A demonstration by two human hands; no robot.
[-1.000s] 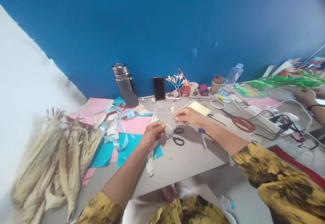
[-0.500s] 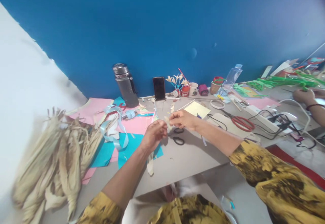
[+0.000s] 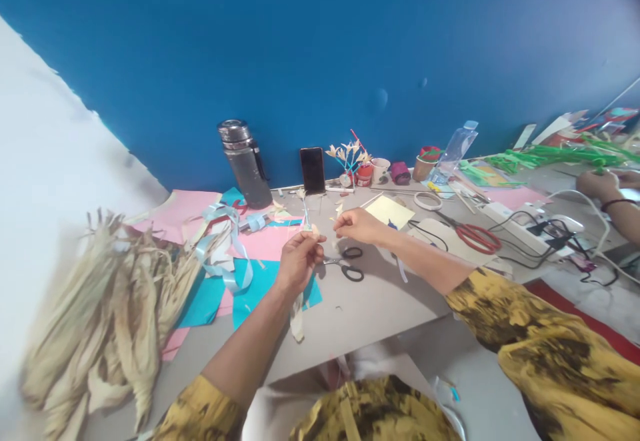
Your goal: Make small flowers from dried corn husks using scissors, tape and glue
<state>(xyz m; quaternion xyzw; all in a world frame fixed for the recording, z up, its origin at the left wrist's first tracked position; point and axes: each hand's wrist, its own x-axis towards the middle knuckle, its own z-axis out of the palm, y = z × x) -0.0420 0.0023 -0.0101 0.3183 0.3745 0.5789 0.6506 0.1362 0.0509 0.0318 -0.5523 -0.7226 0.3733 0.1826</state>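
Observation:
Near the middle of the grey table point(image 3: 370, 321), my left hand point(image 3: 301, 260) pinches a small pale husk piece point(image 3: 315, 230) at its fingertips. My right hand point(image 3: 359, 226) is just to the right, apart from the left, with thumb and fingers pressed together; whatever they hold is too small to make out. Black-handled scissors point(image 3: 353, 272) lie on the table below and between the hands. A pale husk strip point(image 3: 297, 321) lies under my left wrist. Blue and pink paper sheets point(image 3: 255, 281) spread to the left of my left hand.
Dried corn husks point(image 3: 115, 314) pile at the left. A flask point(image 3: 247, 168), a phone point(image 3: 313, 170) and husk flowers point(image 3: 349, 154) stand along the wall. Red-handled scissors point(image 3: 479, 238) and a power strip point(image 3: 520, 228) lie right. Another person's hands point(image 3: 600, 184) are at far right.
My hands have moved slightly apart, and the pale piece now shows at my left fingertips. More of the black-handled scissors is visible between them.

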